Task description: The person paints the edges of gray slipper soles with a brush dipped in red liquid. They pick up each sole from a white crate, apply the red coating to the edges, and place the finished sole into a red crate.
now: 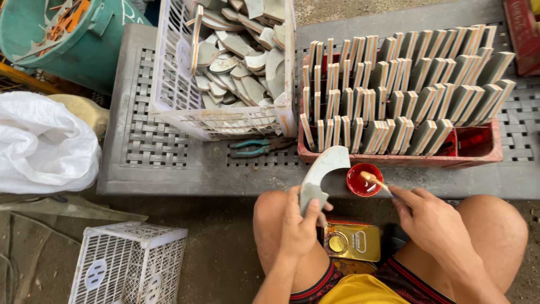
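- Your left hand: closed around the lower end of a curved grey sole-shaped piece with a pale edge, held upright over your left knee, its top near the red crate.
- Your right hand: fingers pinched shut on a thin pale stick applicator, its tip resting in a small round red cup of glossy red liquid.
- Risk: the cup sits at the bench edge, just beside the grey piece; a sideways nudge from stick or piece could likely tip it onto your legs.
- Risk: a loaded stick may drip onto the flat gold-coloured tin between your knees.
- Risk: the one-handed hold on the piece's narrow end could let it twist when pressed.
- Red plastic crate: packed with upright grey pieces in rows, just behind the cup, so room there is tight.
- White lattice basket: heaped with loose grey curved pieces.
- Teal-handled pliers: lying on the grey woven-pattern bench, in front of the basket.
- White plastic sack, teal bucket, second white lattice basket: left, well apart.
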